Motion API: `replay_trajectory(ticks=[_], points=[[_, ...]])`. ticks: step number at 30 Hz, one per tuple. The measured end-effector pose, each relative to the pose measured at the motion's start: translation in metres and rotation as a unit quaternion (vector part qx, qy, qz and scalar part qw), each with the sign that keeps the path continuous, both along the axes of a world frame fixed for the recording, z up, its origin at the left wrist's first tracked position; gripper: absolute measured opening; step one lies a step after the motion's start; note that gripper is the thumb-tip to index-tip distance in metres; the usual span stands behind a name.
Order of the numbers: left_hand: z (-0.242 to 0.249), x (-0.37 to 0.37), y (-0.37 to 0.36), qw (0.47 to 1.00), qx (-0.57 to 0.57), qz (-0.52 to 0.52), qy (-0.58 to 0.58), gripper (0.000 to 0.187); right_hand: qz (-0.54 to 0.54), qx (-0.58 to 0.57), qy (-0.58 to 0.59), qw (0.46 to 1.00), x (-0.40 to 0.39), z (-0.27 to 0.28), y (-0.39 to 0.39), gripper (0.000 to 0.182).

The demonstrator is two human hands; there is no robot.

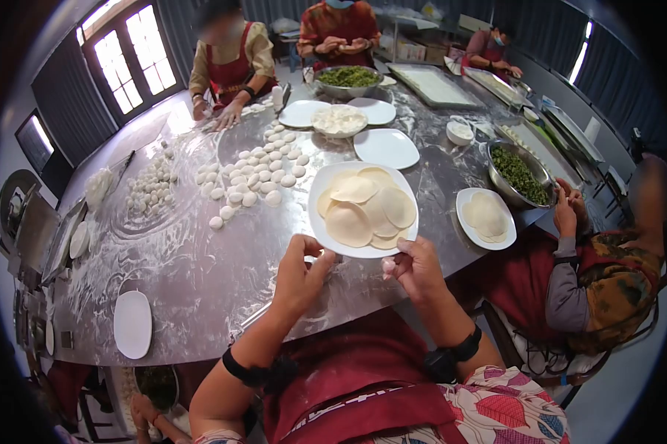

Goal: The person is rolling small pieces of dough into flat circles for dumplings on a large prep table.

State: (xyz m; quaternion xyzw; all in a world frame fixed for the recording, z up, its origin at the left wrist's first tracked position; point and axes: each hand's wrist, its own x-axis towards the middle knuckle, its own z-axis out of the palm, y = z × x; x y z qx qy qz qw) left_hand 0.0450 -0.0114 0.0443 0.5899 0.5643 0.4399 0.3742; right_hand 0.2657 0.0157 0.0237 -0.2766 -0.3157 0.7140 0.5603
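A white square plate (319, 177) with rounded corners carries several overlapping round dough wrappers (349, 224). My left hand (301, 275) is closed at the plate's lower left edge, its fingers partly hidden. At the lower right corner, my right hand (420, 272) grips the same plate, thumb on the rim and fingers curled beneath. Below my left hand, a pale rod (256, 314) lies near the table edge. Beyond the plate, many small floured dough pieces (254, 176) are spread on the metal table (200, 277).
To the right are another plate of wrappers (486, 217) and a bowl of chopped greens (520, 174), beside a seated person. White plates (387, 148) and a flour bowl (339, 120) stand ahead. An oblong plate (132, 324) sits left. Several people work around the table.
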Motion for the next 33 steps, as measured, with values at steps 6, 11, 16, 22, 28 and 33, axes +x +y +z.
replay_trajectory(ticks=[6,11,16,22,28,33], points=[[-0.037,-0.033,-0.042,0.891,0.165,0.063,0.419,0.056,-0.08,0.001,0.006,0.997,0.038,-0.006,0.046,0.021],[-0.045,-0.064,-0.063,0.878,0.072,-0.01,0.474,0.058,-0.184,-0.014,-0.04,0.982,0.087,-0.041,0.122,0.018],[-0.05,-0.061,-0.064,0.867,0.09,-0.005,0.491,0.055,-0.318,-0.077,-0.011,0.945,0.116,-0.07,0.191,0.022],[-0.05,-0.061,-0.06,0.868,0.097,-0.013,0.487,0.054,-0.365,-0.097,0.068,0.923,0.138,-0.086,0.255,0.036],[-0.049,-0.062,-0.059,0.867,0.109,-0.015,0.486,0.052,-0.371,-0.169,0.017,0.913,0.12,-0.09,0.286,0.032],[-0.048,-0.062,-0.059,0.871,0.106,-0.017,0.48,0.051,-0.243,-0.196,-0.179,0.933,0.078,-0.073,0.284,0.031]])
